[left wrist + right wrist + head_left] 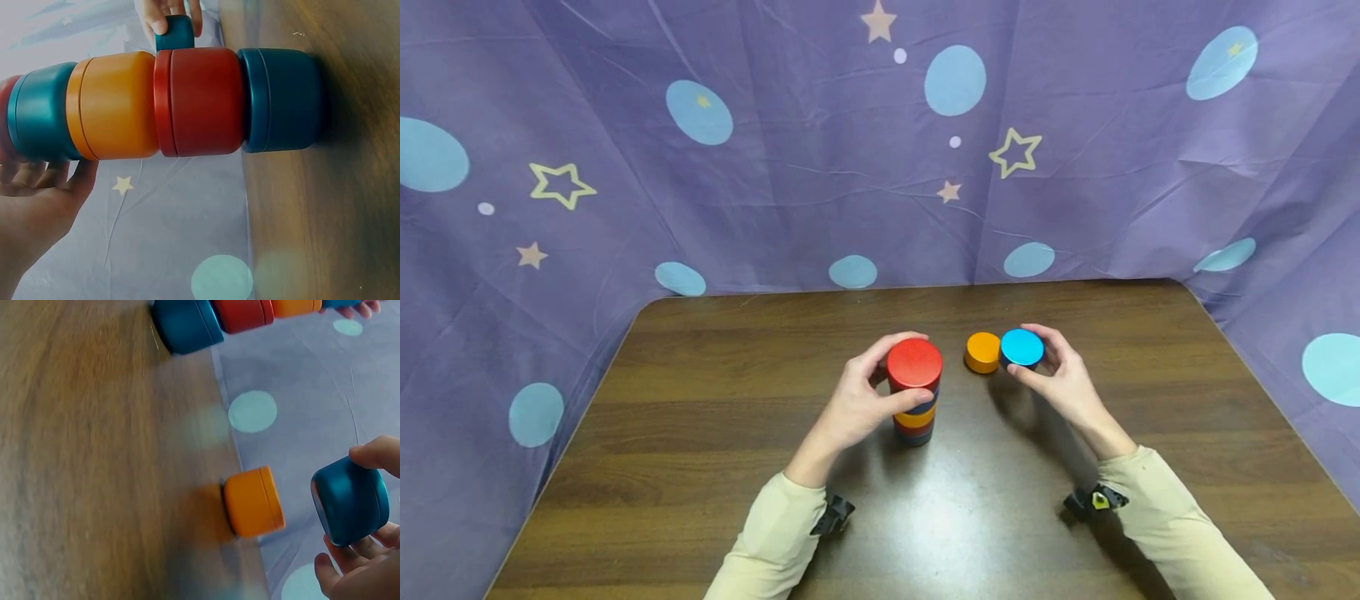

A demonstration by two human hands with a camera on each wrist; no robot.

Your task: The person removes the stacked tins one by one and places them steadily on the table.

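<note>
A tower of several round lidded canisters stands upright on the wooden table: a blue canister (287, 100) at the bottom, then a red one (206, 102), an orange one (119, 105), another blue one (47, 112) and a red one (914, 363) on top. My left hand (859, 408) grips the tower near its top, thumb and fingers on either side. My right hand (1067, 387) holds a separate blue canister (351, 501) between thumb and fingers, raised off the table. Beside it, a single orange canister (253, 502) sits on the tabletop.
The brown wooden table (700, 467) reaches back to a purple curtain (820, 150) printed with stars and blue dots. Each forearm wears a dark strapped device, such as the wrist camera (1093, 502) on the right.
</note>
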